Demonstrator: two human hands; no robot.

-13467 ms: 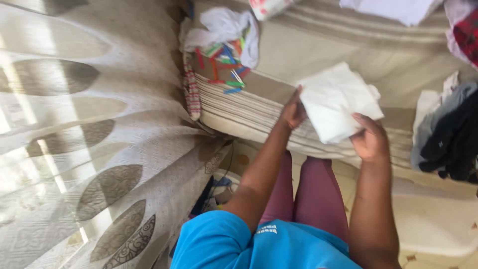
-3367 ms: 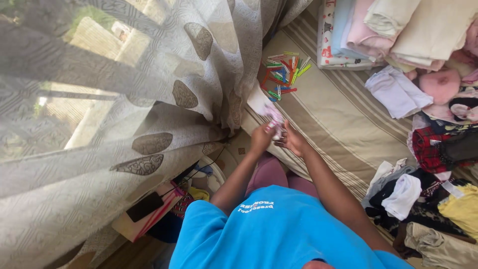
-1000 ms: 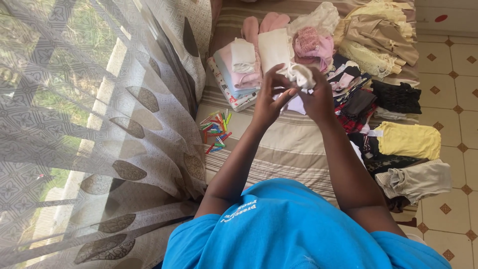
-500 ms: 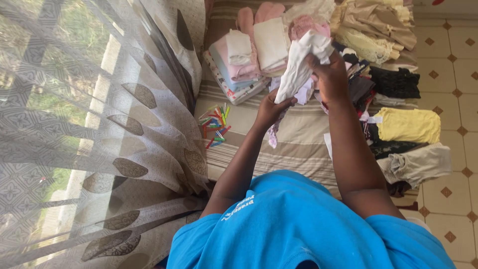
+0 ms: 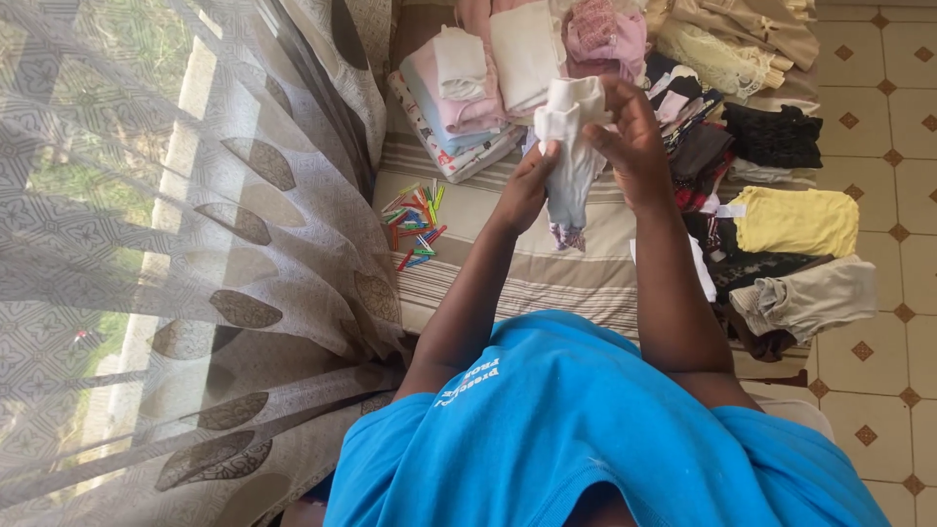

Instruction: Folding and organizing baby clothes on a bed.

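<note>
Both hands, left hand [image 5: 525, 190] and right hand [image 5: 630, 141], are pinching a small white garment [image 5: 571, 146] above the striped bed [image 5: 547, 278], apparently mid-fold; it is hanging uneven, needing straightening.

One white garment [image 5: 571, 146]; one pile of clothes pegs [image 5: 412, 226]; two hands.

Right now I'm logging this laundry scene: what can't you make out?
Head view only:
- White garment: its kind; bunched between left hand and right hand.
- Folded stack: its far end, cut by the top edge.
- Pegs: too small to count.
- Dark clothes: jumbled, kinds unclear.
</note>
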